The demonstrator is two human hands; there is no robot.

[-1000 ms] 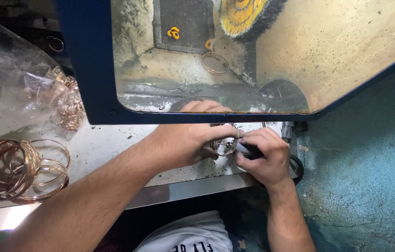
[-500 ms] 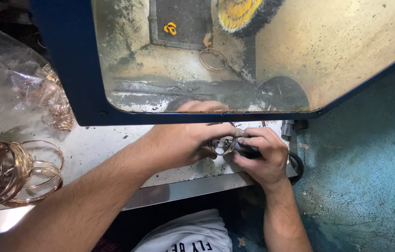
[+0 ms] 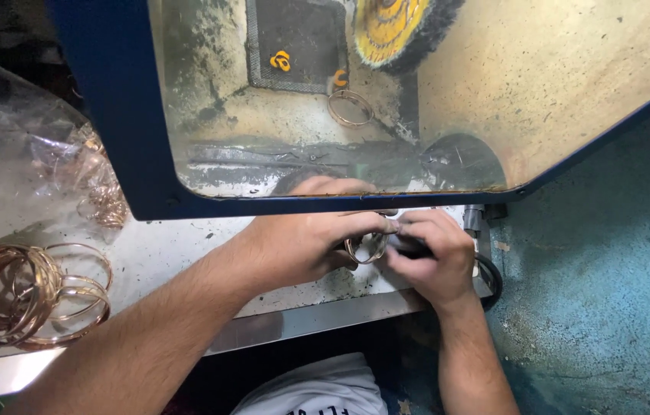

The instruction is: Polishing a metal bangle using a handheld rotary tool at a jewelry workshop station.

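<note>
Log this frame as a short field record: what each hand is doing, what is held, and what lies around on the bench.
left hand: grips a thin metal bangle from the left
right hand: closed on a dark tool, meeting the bangle from the right
work surface: speckled white bench, hands at its front edge
left of hands: pile of copper-coloured bangles
further left: clear plastic bag with more bangles
above hands: blue-framed dusty window, yellow buffing wheel and one loose ring behind it
</note>
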